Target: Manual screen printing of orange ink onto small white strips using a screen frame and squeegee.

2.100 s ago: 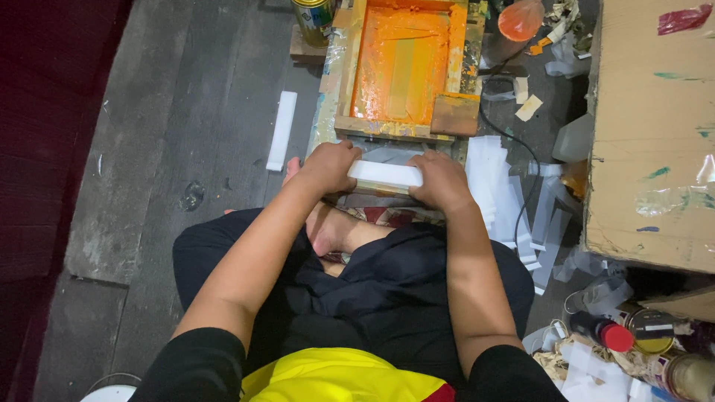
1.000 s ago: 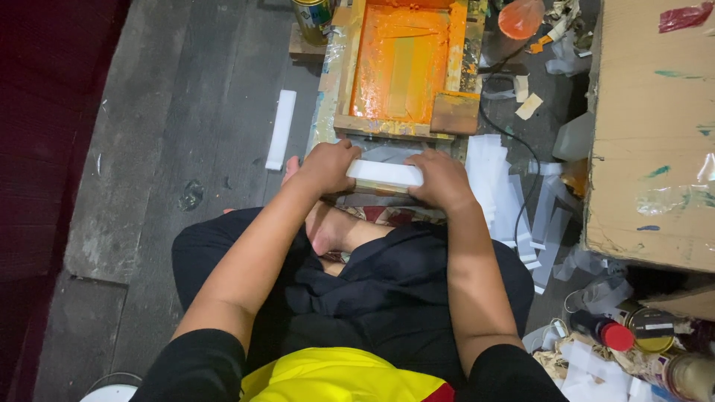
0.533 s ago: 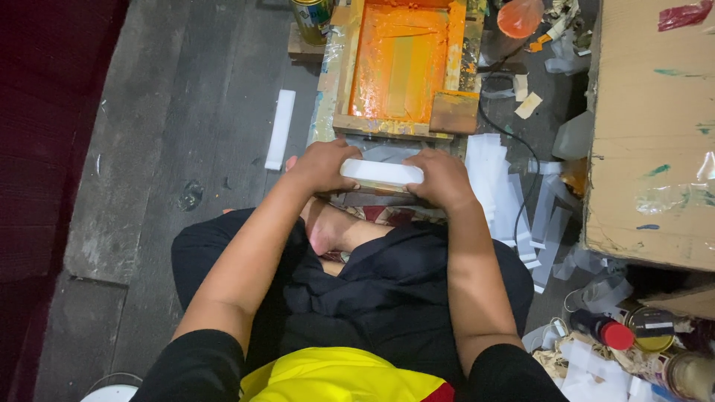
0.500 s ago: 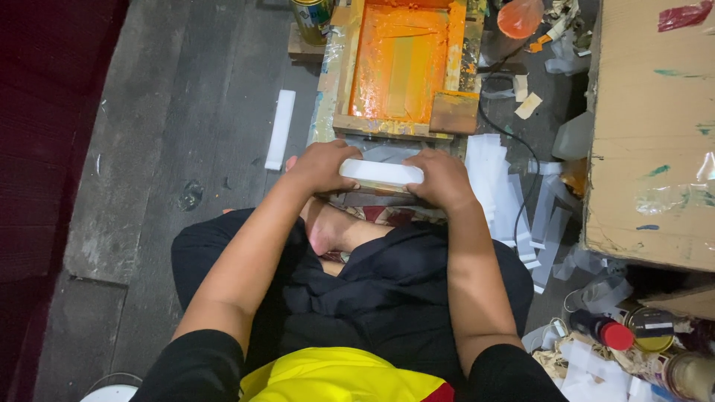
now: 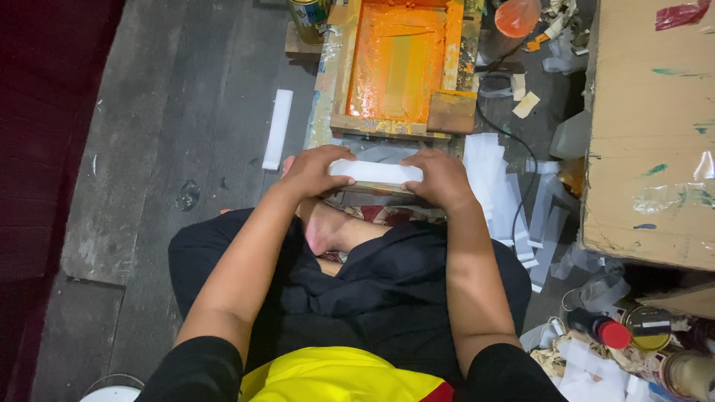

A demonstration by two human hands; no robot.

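Both hands, left hand (image 5: 313,170) and right hand (image 5: 444,179), grip closed round a white strip stack (image 5: 375,172) (near the orange-inked screen frame (image 5: 398,65)).

Person is wearing a yellow shirt (image 5: 335,376) with black short sleeves (image 5: 197,372), red trim showing at its lower right, and black trousers (image 5: 387,290); forearms and feet going bare.

The white strip stack (image 5: 376,172) is long, flat and thin. It lies sideways, level, just in front of the orange frame. The left hand (image 5: 313,170) holds its left end and the right hand (image 5: 445,179) holds its right end, with fingers curled over the top edge. Only the middle part shows between the hands. It sits above the person's bare foot.
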